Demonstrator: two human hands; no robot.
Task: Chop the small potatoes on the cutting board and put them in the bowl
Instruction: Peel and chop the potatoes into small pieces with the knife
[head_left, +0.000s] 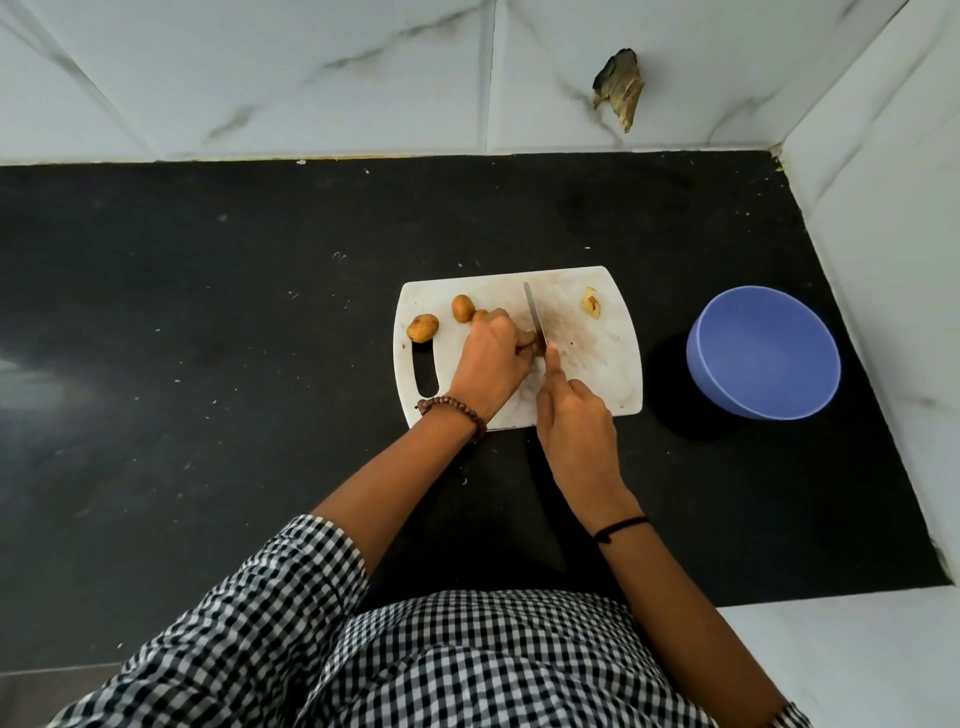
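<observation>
On black counter (260, 364), blue bowl (769, 353) sits right of white cutting board (597, 374), apart. Left hand (493, 358) curls its fingers, pinching small brown potato (530, 345) against knife (535, 317). Right hand (576, 421) grips handle, index finger along spine. Three whole potatoes (422, 328) lie board-left; cut piece (591, 303) far right.
</observation>
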